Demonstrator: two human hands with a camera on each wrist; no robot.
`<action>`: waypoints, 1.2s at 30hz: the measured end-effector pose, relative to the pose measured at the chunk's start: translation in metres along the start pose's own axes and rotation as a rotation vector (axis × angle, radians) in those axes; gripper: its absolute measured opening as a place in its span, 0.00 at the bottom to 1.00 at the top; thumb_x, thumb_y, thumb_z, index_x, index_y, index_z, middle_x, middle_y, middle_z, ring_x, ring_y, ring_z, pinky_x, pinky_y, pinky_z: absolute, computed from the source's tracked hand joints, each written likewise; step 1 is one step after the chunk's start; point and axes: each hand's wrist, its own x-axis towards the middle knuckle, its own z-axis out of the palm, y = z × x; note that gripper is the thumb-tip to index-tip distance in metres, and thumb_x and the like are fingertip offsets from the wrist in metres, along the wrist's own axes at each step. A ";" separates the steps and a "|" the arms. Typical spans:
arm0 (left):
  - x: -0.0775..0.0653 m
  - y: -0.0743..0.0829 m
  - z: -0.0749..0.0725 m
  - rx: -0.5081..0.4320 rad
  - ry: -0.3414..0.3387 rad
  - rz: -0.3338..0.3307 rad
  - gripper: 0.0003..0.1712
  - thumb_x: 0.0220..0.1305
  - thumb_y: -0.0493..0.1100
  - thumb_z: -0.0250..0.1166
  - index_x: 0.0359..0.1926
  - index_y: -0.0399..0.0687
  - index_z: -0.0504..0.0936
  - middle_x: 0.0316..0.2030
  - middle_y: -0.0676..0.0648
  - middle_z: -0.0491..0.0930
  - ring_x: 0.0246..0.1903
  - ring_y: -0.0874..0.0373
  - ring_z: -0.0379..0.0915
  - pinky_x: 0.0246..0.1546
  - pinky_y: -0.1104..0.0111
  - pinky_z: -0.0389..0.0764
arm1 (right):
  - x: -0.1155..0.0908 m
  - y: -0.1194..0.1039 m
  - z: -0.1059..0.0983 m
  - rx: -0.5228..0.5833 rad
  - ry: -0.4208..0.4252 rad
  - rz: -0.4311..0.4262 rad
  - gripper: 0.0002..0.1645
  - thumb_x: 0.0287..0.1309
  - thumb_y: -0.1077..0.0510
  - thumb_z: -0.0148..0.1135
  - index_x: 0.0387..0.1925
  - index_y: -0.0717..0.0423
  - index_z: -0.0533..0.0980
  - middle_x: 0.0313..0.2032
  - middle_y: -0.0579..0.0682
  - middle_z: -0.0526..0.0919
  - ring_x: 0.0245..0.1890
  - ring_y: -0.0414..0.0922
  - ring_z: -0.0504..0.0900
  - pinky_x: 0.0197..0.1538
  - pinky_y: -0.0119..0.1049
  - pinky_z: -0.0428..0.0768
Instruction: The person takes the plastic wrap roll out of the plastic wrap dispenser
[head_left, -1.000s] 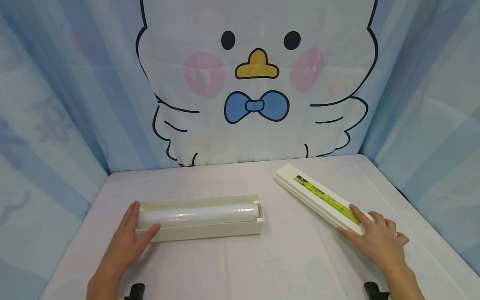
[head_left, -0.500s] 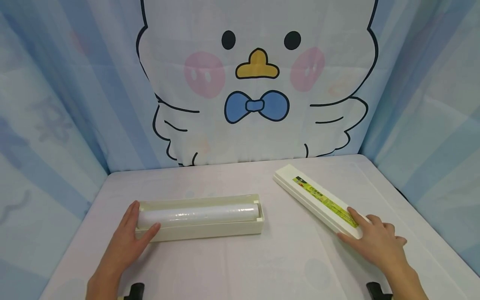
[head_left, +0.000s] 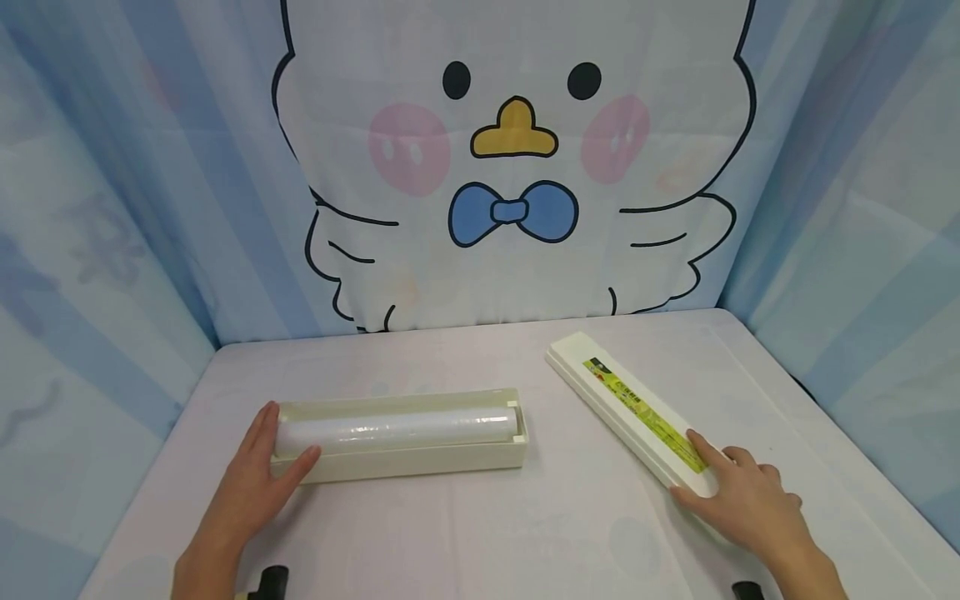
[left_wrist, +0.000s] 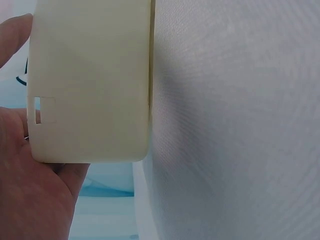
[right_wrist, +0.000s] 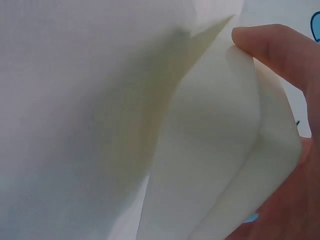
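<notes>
Left hand (head_left: 251, 487) grips the open tray (head_left: 405, 447) end; right hand (head_left: 746, 500) grasps the lid (head_left: 630, 408) end. Held beyond the fingers, the lid may tilt and slip.

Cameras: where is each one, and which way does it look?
Head: worn on the head, looks forward and down at the table; both hands show.
Left wrist: by the left hand, faces the end of the open box.
Right wrist: by the right hand, faces the lid.
Shared: the head view also shows the box and lid.
</notes>
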 end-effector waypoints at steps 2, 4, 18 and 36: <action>0.000 0.000 0.000 -0.001 0.000 -0.001 0.63 0.69 0.69 0.58 0.78 0.32 0.33 0.77 0.27 0.35 0.72 0.25 0.38 0.65 0.32 0.49 | -0.001 -0.001 0.001 0.000 -0.017 0.001 0.61 0.52 0.24 0.64 0.75 0.57 0.60 0.57 0.77 0.66 0.48 0.77 0.69 0.36 0.75 0.72; 0.000 -0.001 0.000 -0.002 -0.001 -0.002 0.63 0.69 0.69 0.58 0.78 0.32 0.33 0.77 0.27 0.34 0.73 0.25 0.38 0.66 0.32 0.49 | -0.001 -0.002 0.003 0.000 -0.031 0.002 0.62 0.51 0.24 0.65 0.75 0.58 0.60 0.56 0.78 0.67 0.46 0.75 0.71 0.36 0.72 0.75; 0.000 -0.002 0.001 -0.008 -0.002 -0.004 0.63 0.69 0.69 0.57 0.78 0.33 0.33 0.77 0.28 0.34 0.73 0.26 0.36 0.66 0.32 0.48 | 0.000 -0.004 0.007 -0.006 -0.054 0.016 0.66 0.46 0.23 0.69 0.74 0.60 0.60 0.55 0.80 0.67 0.42 0.70 0.74 0.38 0.69 0.78; -0.001 -0.002 0.001 -0.016 0.011 0.014 0.62 0.69 0.68 0.58 0.78 0.31 0.34 0.77 0.27 0.35 0.73 0.26 0.36 0.66 0.32 0.48 | 0.009 -0.048 -0.024 0.041 0.395 -0.195 0.53 0.61 0.31 0.63 0.75 0.57 0.60 0.62 0.72 0.67 0.51 0.75 0.72 0.43 0.73 0.71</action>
